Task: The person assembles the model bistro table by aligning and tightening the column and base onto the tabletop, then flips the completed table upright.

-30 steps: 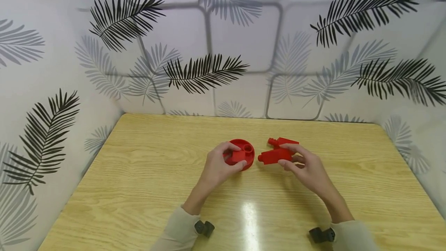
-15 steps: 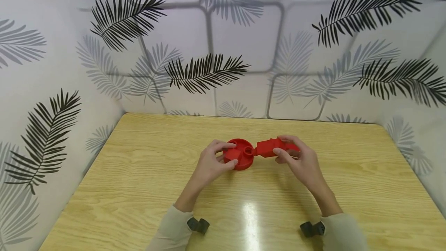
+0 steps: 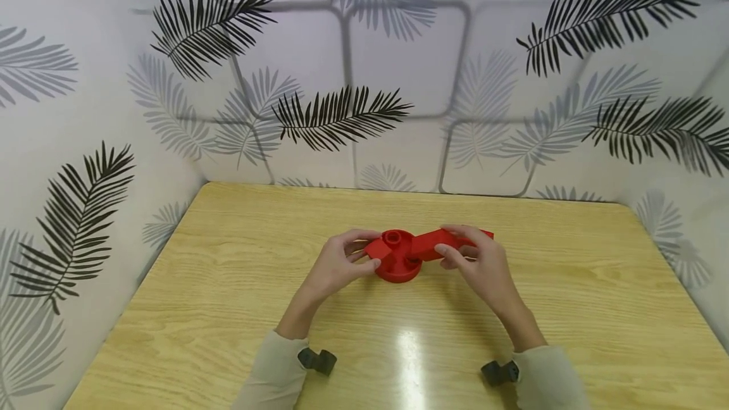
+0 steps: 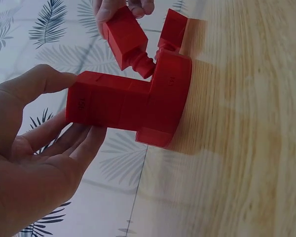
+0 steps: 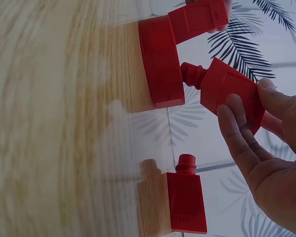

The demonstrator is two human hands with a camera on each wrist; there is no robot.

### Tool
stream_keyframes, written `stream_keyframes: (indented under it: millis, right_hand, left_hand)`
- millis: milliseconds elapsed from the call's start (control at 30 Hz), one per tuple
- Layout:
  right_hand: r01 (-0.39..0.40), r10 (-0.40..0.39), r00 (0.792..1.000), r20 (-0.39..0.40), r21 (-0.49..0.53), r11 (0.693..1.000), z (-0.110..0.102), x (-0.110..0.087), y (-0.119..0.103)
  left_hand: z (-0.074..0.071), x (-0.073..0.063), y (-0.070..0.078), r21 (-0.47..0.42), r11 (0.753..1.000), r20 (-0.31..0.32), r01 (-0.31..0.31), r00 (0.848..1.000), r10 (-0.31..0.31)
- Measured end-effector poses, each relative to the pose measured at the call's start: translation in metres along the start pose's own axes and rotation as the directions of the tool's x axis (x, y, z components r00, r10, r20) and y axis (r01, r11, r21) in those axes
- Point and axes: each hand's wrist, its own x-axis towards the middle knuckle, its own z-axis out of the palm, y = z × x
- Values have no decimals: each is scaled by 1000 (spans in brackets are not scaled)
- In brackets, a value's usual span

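Note:
A round red base (image 3: 398, 274) with open ring-shaped sockets stands on the table. My left hand (image 3: 333, 266) pinches a red block (image 4: 108, 101) standing upright in that base, thumb on one side and fingers on the other. My right hand (image 3: 483, 266) pinches a second red block (image 5: 229, 91) between thumb and fingers. This block is tilted, its ridged neck (image 5: 192, 75) pointing down at the base's open side. A third red block (image 5: 187, 202) with a similar neck rests on the table beside the base, partly hidden behind my right hand in the head view.
The wood-grain table (image 3: 239, 283) ends at a pale wall (image 3: 393, 144) printed with leaves, which also closes in both sides. Dark wrist cameras (image 3: 317, 361) sit at both cuffs.
My right hand has brought its block leftward from beside the base to over its right part. The base has turned a little, shifting its sockets. My left hand keeps its pinch.

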Motion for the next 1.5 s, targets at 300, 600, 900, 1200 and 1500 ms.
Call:
stream_keyframes:
  millis: [300,600,900,1200,1500]
  right_hand:
    - [-1,1,1000,12,-30,1000,-2,-3,-6]
    - [27,-24,999,25,-141,990,1,-2,-8]
    - [98,-91,994,57,-152,984,2,0,-8]
    - [138,-121,987,101,-173,975,6,-2,-9]
    - [156,-137,980,141,-133,979,5,-3,-10]
  left_hand:
    - [-1,2,-1,4,1000,16,-20,1000,20]
    - [-4,1,-1,1,1000,25,1,1000,-1]
    - [-2,2,0,-2,1000,16,-16,1000,16]
    - [-1,2,-3,-37,999,23,-13,1000,14]
    - [0,2,-7,-50,999,25,-16,1000,17]
